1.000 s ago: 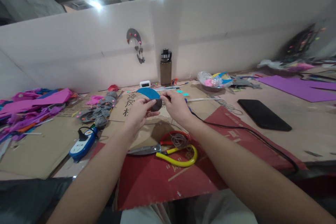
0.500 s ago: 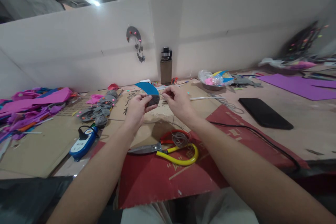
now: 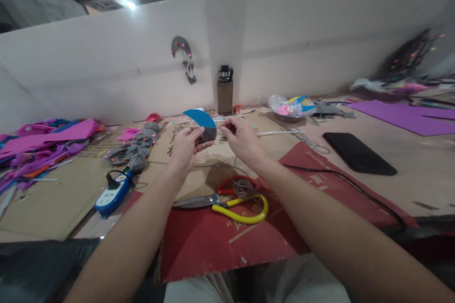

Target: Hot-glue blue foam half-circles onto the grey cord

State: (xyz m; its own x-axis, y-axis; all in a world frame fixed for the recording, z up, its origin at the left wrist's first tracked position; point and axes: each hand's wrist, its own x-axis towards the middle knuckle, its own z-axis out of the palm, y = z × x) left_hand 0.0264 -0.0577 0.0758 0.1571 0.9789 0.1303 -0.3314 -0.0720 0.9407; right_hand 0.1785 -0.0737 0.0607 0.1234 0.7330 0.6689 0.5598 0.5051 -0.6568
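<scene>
My left hand [image 3: 184,147] is closed on a blue crescent-shaped piece [image 3: 200,117], thumb in front and fingers behind. Dark grey yarn [image 3: 209,136] is wrapped round the crescent's lower part; its upper tip is bare blue. Just to the right, my right hand [image 3: 242,140] is pinched shut, apart from the crescent. A thin grey strand hangs beneath this hand, and the pinch itself is partly hidden. Below both hands lie scissors [image 3: 245,218] with red and yellow handles, a small tangle of grey yarn [image 3: 244,188] resting on them.
A red cardboard sheet [image 3: 234,251] covers the front edge. On the left are a power strip [image 3: 113,195], grey yarn pieces [image 3: 137,149] and pink-purple scraps [image 3: 53,137]. A bottle [image 3: 225,94] stands behind; a bowl [image 3: 289,117], a black phone [image 3: 359,153] and purple sheet [image 3: 408,116] lie rightward.
Almost nothing differs. The crescent has tilted and risen very slightly in my left hand; my right hand stays pinched in nearly the same place.
</scene>
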